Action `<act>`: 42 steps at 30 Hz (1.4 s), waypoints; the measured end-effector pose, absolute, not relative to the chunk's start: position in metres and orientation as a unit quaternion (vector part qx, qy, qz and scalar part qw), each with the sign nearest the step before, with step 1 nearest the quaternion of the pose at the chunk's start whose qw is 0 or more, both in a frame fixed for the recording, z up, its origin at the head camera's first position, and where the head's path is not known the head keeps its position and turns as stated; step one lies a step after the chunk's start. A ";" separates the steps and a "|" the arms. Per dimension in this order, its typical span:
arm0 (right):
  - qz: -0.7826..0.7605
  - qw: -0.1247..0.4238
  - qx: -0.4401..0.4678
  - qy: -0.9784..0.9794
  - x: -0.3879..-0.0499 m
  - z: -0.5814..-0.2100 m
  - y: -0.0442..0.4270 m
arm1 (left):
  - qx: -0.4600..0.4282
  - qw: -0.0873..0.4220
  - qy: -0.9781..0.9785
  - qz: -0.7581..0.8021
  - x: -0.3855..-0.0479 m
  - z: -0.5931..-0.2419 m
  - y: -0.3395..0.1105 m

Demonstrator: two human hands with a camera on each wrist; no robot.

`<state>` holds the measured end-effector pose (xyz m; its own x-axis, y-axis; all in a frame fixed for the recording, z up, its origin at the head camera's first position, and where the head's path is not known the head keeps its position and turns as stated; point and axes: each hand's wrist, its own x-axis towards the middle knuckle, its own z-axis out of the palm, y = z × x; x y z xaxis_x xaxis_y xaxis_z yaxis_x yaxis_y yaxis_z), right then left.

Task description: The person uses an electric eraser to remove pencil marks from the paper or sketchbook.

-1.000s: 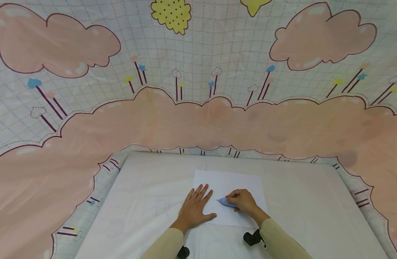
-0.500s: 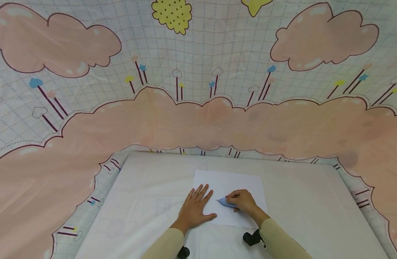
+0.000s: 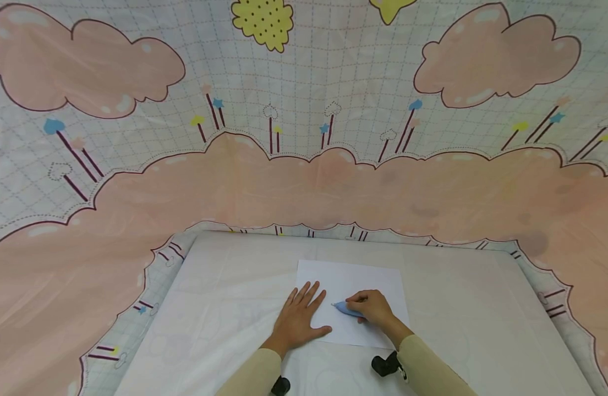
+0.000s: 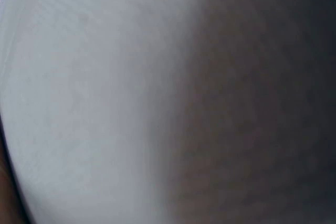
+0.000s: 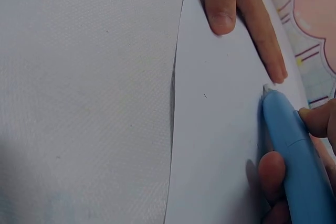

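Note:
A white sheet of paper (image 3: pixel 350 275) lies on the white-covered table. My left hand (image 3: pixel 296 324) rests on its left part, fingers spread and thumb pointing right; two of its digits show at the top of the right wrist view. My right hand (image 3: pixel 375 307) pinches a thick blue pen-shaped tool (image 5: pixel 299 156) with a small pale tip; its exact kind is unclear. The tip points left toward my left thumb and forefinger, at or just above the paper; contact cannot be told. A tiny dark mark shows on the sheet. The left wrist view is mostly blurred.
The white table cover (image 3: pixel 224 275) stretches around the sheet on all sides. Behind and beside the table hangs a curtain (image 3: pixel 304 187) printed with clouds and stars. A black wrist device (image 3: pixel 385 364) sits by the right sleeve, another black piece (image 3: pixel 281 386) by the left.

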<state>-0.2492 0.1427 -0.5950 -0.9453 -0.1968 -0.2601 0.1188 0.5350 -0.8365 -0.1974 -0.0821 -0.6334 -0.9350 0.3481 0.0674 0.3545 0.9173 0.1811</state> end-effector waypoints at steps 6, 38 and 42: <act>-0.484 0.168 -0.024 0.858 -0.249 -0.596 0.143 | -0.180 0.015 -0.979 -0.097 -0.198 -0.633 -0.082; -0.475 0.156 -0.025 0.866 -0.249 -0.596 0.144 | -0.181 0.029 -0.979 -0.089 -0.197 -0.635 -0.080; -0.472 0.153 -0.024 0.868 -0.249 -0.597 0.145 | -0.179 0.028 -0.979 -0.088 -0.196 -0.636 -0.080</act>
